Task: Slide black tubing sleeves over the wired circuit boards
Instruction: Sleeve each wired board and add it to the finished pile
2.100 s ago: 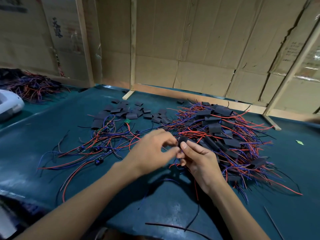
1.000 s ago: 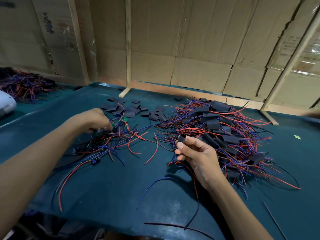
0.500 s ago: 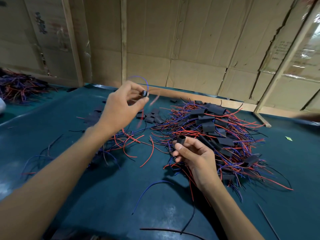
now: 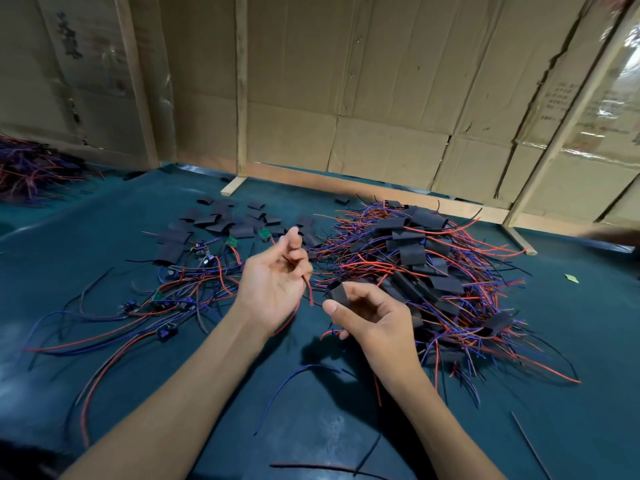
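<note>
Behind both hands stands a cardboard wall (image 4: 381, 98) braced by wooden strips, and under them spreads the dark teal desk (image 4: 173, 393). Just beyond the right hand (image 4: 374, 317) lies the big heap of red and blue wires (image 4: 433, 271) with black sleeves already on them. Beyond and to the outer side of the left hand (image 4: 273, 282) sprawls a looser spread of wired boards (image 4: 180, 292), a few small green boards showing bare at its far edge. Farther off past that hand sits a scatter of flat black sleeves (image 4: 221, 220). Well out past the left hand, at the desk's far corner, rests another bundle of wires (image 4: 31, 174).

Both hands are raised above the desk, near each other but apart. The left hand is palm up, fingers curled round a red wire (image 4: 304, 282) whose loose end hangs toward the right hand. The right hand pinches one short black sleeve (image 4: 337, 292) between thumb and fingers, its open end turned up toward the left hand.
</note>
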`<state>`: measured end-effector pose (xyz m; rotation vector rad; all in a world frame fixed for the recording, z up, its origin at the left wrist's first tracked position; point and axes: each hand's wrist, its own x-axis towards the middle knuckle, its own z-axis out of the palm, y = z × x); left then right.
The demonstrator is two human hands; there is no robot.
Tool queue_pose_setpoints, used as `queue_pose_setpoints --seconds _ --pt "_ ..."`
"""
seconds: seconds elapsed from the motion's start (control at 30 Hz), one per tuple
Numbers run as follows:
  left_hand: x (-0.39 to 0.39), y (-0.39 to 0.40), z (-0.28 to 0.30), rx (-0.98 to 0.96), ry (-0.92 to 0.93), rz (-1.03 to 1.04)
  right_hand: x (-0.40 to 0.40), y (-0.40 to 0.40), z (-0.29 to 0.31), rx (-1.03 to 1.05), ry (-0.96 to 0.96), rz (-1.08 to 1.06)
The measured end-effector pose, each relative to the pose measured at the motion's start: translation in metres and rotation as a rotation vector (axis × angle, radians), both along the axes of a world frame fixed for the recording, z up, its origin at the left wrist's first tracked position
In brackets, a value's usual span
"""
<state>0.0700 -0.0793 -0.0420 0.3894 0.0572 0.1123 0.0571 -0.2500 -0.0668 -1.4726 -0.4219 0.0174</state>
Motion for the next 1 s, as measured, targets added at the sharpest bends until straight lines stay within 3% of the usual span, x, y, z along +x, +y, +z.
queue_pose_setpoints --seconds 0.23,0.6,0.7,1.0 --pt "-0.004 -0.004 0.001 0.051 -0.122 0.063 -0.003 0.004 -0.007 -0.160 -0.046 -0.036" --pt "-0.009 -0.007 0.004 -0.015 -0.202 0.034 -0.006 0.005 -0.003 -0.203 -0.085 -0.037" --pt "-0.011 -0.012 0.003 0.095 -0.202 0.025 -0.005 0.005 -0.004 -0.208 -0.098 -0.053" --pt "-0.019 -0.033 -0.001 0.725 -0.154 -0.108 0.003 -0.002 -0.004 -0.099 -0.091 -0.073"
